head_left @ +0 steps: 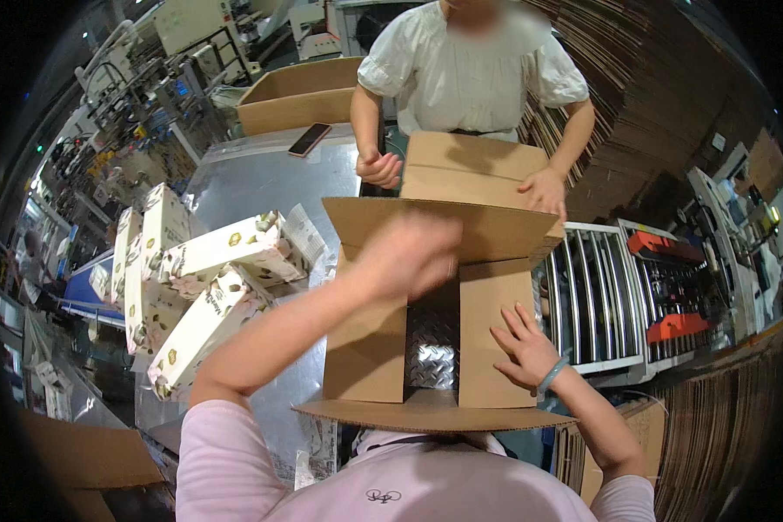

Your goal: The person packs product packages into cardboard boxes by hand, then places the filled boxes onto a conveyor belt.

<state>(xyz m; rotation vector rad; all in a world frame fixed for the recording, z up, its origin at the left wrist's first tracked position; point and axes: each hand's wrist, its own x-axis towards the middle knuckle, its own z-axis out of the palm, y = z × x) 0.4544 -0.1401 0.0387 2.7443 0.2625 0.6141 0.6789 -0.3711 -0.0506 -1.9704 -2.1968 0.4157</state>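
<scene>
An open brown cardboard carton (365,348) stands in front of me. Its two side flaps are folded inward, with a gap between them; the far and near flaps stick out. Through the gap shows a patterned metal surface (433,352). My left hand (409,252) is over the far part of the carton, in front of the far flap (505,228); motion smears its fingers. With fingers spread, my right hand (526,352) lies on the right side flap (491,300), a pale bracelet (552,374) on its wrist.
Several white floral boxes (230,248) lie on the metal table (274,178) at left, a phone (309,139) farther back. Across from me a co-worker (461,78) touches another carton (474,165). A roller conveyor (587,296) runs at right, beside stacked cardboard (687,104).
</scene>
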